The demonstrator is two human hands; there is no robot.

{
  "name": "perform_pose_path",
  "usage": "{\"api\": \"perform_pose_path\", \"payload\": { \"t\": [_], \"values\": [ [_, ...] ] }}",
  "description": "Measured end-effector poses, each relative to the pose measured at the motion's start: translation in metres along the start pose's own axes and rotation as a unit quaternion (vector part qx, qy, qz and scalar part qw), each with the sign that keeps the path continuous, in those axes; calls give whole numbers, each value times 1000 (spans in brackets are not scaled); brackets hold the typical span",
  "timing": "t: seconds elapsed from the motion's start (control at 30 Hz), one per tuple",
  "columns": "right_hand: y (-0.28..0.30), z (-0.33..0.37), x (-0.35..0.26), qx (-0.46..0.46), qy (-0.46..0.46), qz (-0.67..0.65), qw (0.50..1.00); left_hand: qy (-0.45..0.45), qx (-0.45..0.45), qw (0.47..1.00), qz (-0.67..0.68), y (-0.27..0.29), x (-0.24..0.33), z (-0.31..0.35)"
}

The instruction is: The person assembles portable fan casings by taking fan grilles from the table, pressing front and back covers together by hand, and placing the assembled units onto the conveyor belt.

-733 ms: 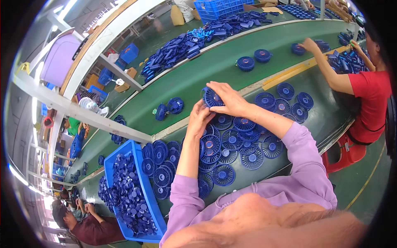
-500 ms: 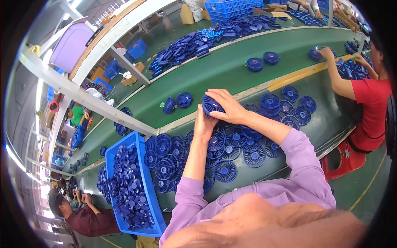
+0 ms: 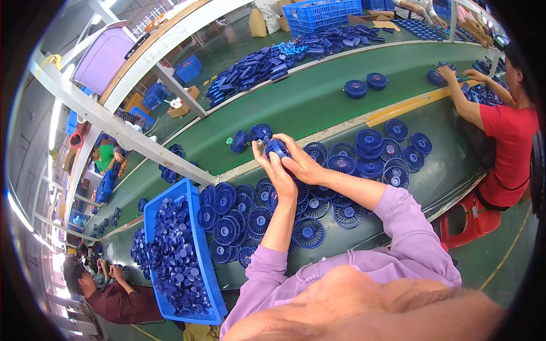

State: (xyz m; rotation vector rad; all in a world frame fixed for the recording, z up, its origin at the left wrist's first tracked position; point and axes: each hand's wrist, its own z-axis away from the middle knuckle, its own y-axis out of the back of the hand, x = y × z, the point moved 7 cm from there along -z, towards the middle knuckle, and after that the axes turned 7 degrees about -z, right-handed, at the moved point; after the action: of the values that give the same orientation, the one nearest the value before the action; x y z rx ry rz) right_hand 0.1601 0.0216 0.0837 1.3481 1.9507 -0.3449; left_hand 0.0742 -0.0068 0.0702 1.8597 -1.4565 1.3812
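Observation:
Over the near edge of the belt, I hold a dark blue round fan head [image 3: 277, 148] between both hands. My left hand [image 3: 276, 169] has its fingers wrapped round the left and underside, with the fingertips up beside the rim. My right hand [image 3: 302, 163] closes on the right side. Fingers cover much of the fan head. Just beyond, two blue fan heads [image 3: 260, 132] lie close together on the green belt. Below and beside my forearms, several round slatted blue fan covers [image 3: 309, 232] lie in overlapping piles on the dark green worktop.
Left of the covers stands a blue tray [image 3: 206, 267] heaped with small blue round caps [image 3: 177, 256]. Two more fan heads [image 3: 355, 88] sit farther along the belt. A white post [image 3: 142, 145] slants across the left. A co-worker in red [image 3: 506, 125] works at the right.
The fan head in my hands has turned from its slatted face up to tilted on edge, and come slightly left and nearer the belt fan heads. Belt items have shifted slightly right.

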Motion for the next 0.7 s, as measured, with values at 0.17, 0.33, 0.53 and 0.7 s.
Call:
{"api": "perform_pose_path", "payload": {
  "t": [0.17, 0.33, 0.53, 0.7],
  "values": [
    [-17, 1, 24, 13, -126, -194, 973, -104, 2, 985, -137, 11, 1, -1],
    [-21, -13, 62, 6, -213, -170, 962, -52, 0, 972, -231, 25, -24, -26],
    [91, -39, 122, 125, -192, 102, 968, 61, -131, 949, -278, 43, -79, -75],
    [151, -24, 117, 96, -136, 498, 851, 70, -25, 836, -544, 149, -140, -160]
  ]
}}
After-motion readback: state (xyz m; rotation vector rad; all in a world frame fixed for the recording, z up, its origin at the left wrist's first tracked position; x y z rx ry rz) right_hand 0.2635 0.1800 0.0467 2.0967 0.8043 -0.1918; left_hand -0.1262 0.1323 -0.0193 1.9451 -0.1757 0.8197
